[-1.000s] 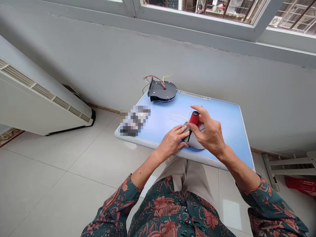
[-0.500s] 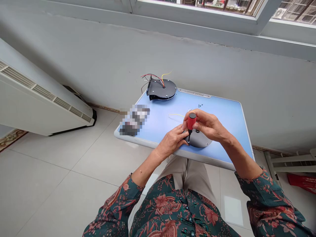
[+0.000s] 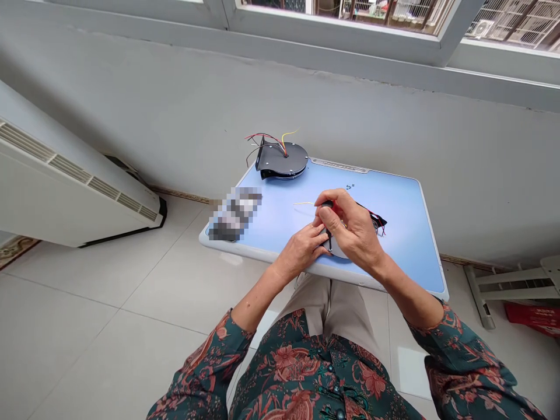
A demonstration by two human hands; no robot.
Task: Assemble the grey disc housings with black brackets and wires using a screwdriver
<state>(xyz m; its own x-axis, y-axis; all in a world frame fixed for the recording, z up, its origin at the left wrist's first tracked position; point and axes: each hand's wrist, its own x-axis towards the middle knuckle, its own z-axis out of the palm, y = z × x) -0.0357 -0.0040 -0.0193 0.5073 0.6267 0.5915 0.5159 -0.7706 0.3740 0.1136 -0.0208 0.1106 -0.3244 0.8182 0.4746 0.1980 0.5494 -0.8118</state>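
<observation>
My right hand [image 3: 350,224] is wrapped round a screwdriver [image 3: 329,239] with a red and black handle, held nearly upright. Its tip meets a small screw near the rim of a dark, round, flat-plated metal housing [image 3: 341,251]. My left hand [image 3: 304,248] grips the left edge of that housing, thumb at the near side and fingers over the top. Much of the housing is hidden under both hands. A yellow wire sticks out to its left, and red and black wires show at its far right end.
A similar black housing [image 3: 286,160] with loose wires stands at the far left of the blue-topped table [image 3: 394,201]. Tiny dark parts [image 3: 350,186] lie near the back. A blurred-out item [image 3: 236,214] rests at the left edge. Beyond the table is a wall [image 3: 188,105].
My right hand has turned and closed further round the screwdriver handle, so less red shows. More of the housing's wired right end is uncovered. My left hand keeps its hold.
</observation>
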